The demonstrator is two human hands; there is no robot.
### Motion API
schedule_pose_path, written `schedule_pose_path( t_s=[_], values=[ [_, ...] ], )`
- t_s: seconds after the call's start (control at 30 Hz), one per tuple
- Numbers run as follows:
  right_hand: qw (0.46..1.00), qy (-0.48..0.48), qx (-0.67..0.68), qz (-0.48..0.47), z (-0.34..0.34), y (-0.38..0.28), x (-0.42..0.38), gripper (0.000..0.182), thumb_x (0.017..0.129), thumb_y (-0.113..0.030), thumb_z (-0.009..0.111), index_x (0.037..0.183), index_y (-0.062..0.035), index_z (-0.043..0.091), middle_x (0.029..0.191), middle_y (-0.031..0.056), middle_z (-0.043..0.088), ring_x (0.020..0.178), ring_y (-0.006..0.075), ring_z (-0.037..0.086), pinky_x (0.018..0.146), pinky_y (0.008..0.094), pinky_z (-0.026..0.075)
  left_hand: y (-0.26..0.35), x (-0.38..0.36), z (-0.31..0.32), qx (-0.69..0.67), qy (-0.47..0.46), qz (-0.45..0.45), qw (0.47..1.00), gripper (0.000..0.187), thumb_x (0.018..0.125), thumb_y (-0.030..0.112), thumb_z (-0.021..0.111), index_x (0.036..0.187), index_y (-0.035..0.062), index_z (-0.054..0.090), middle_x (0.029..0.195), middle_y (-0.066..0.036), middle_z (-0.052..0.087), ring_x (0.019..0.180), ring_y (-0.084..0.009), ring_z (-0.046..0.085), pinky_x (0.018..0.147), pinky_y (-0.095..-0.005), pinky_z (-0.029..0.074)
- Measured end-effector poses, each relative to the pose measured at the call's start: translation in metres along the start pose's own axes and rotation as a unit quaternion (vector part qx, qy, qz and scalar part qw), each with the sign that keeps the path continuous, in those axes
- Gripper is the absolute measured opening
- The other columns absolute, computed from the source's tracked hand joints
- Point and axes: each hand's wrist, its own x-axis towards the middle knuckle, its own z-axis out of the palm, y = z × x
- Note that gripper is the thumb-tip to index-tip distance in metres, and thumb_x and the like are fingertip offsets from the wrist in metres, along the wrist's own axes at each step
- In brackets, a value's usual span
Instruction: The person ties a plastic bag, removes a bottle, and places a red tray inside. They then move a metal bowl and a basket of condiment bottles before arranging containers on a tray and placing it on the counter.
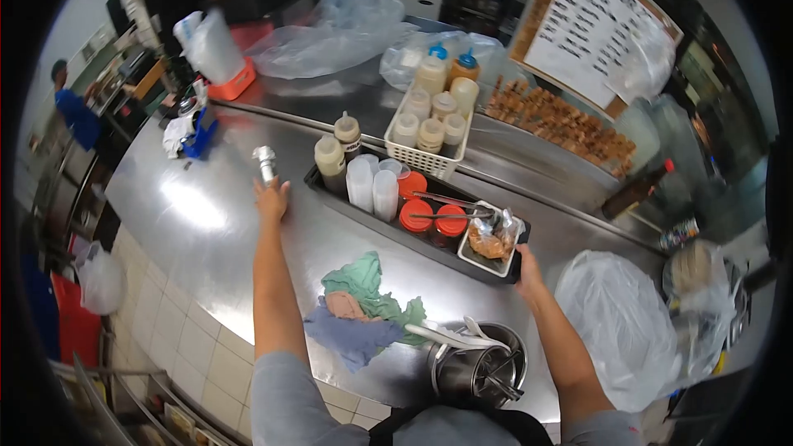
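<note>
My left hand [271, 198] reaches out over the steel counter, its fingers closed round the lower end of a small silvery-white, narrow object [264, 161] whose kind I cannot make out. At the right end of a long black tray [380, 227], my right hand [530, 272] grips the edge, with some fingers hidden. The tray holds two squeeze bottles [330, 165], clear plastic cups [361, 184], red-lidded jars [415, 215] and a white container [489, 246] with bagged brown food. Metal tongs [450, 206] lie across the jars and the container.
Green and blue cloths [359, 310] lie before me, beside a steel pot [479, 363] with utensils. Behind the tray stand a white basket [425, 157] of bottles and rows of skewers [562, 128]. A plastic bag [615, 322] is at right. A person [76, 111] stands far left.
</note>
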Motion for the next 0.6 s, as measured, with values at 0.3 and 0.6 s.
schedule_pose_path(
  t_s=[0.3, 0.6],
  values=[
    [0.982, 0.116, -0.044, -0.139, -0.099, -0.006, 0.002, 0.052, 0.082, -0.041, 0.055, 0.105, 0.0061, 0.055, 0.098, 0.0119, 0.060, 0.085, 0.0176, 0.058, 0.076, 0.0283, 0.045, 0.011, -0.030, -0.017, 0.012, -0.050, -0.055, 0.997, 0.041, 0.084, 0.036, 0.051, 0.113, 0.0068, 0.054, 0.126, -0.010, 0.044, 0.114, -0.0279, 0.044, 0.094, -0.0511, 0.031],
    [0.948, 0.201, -0.146, -0.198, -0.159, -0.018, -0.012, 0.051, 0.081, -0.042, 0.057, 0.087, 0.0083, 0.062, 0.079, 0.0100, 0.062, 0.071, 0.0142, 0.055, 0.068, 0.0252, 0.043, 0.013, -0.028, -0.029, 0.043, -0.013, -0.004, 0.999, 0.057, 0.076, 0.030, 0.063, 0.127, 0.0167, 0.042, 0.136, -0.027, 0.021, 0.124, -0.0417, 0.029, 0.094, -0.0483, 0.035]
  ],
)
